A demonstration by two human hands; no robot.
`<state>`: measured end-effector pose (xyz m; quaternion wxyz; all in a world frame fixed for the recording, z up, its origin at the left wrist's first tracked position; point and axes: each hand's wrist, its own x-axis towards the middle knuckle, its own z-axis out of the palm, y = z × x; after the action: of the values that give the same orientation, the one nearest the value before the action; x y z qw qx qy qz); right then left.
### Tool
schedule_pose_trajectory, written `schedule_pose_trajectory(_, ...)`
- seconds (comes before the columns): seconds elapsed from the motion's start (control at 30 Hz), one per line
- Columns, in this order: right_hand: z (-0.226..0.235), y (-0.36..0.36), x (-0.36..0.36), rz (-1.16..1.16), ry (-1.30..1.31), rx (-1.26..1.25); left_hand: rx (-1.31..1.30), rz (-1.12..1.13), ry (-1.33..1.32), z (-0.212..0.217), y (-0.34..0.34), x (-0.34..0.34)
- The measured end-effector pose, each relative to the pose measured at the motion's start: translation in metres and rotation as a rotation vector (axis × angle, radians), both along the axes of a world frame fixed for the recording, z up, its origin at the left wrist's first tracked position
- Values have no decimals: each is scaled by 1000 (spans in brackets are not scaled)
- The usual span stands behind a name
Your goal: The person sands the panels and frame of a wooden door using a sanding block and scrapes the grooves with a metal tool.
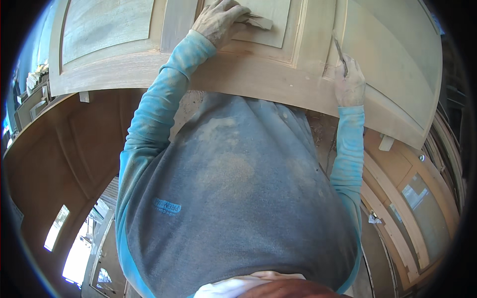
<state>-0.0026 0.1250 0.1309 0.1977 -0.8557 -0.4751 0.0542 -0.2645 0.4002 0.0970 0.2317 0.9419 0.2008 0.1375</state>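
A pale wooden panel door (pixel 238 79) with raised panels and moulded edges lies flat before me. My left hand (pixel 221 22), dusty and in a blue sleeve, is over its middle panel. The fingers are closed on a flat beige piece (pixel 259 22) that looks like folded sandpaper; its exact kind is unclear. My right hand (pixel 349 82) is near the door's close edge, by the moulding of the right panel. Held in its curled fingers is a thin dark tool (pixel 339 49) with a slim pointed end towards the far side. Its handle is hidden in the hand.
Under the door, small wooden supports (pixel 386 143) stick out at the near edge. Brown door panels (pixel 74 144) stand at the left. To the right are wooden frames with glass (pixel 415 193). Stacked boards (pixel 37 94) lie at the far left.
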Motion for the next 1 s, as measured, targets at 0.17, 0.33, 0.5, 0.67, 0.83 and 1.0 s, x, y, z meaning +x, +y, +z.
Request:
schedule_pose_trajectory(0.17,49,9,-36,240,285,-41,38,237,-168,-14,-4,-12)
schedule_pose_trajectory(0.33,51,9,-41,372,106,-271,40,351,-181,-20,-8,-10)
schedule_pose_trajectory(0.5,60,16,-48,364,11,-362,29,371,-227,-22,-10,-13)
schedule_pose_trajectory(0.67,84,31,-50,433,60,-440,-59,300,-158,-17,-4,-16)
schedule_pose_trajectory(0.83,98,47,-59,492,-10,-561,-91,313,-293,-9,-5,-12)
schedule_pose_trajectory(1.0,103,57,-55,628,-87,-557,-108,310,-270,-9,-3,-15)
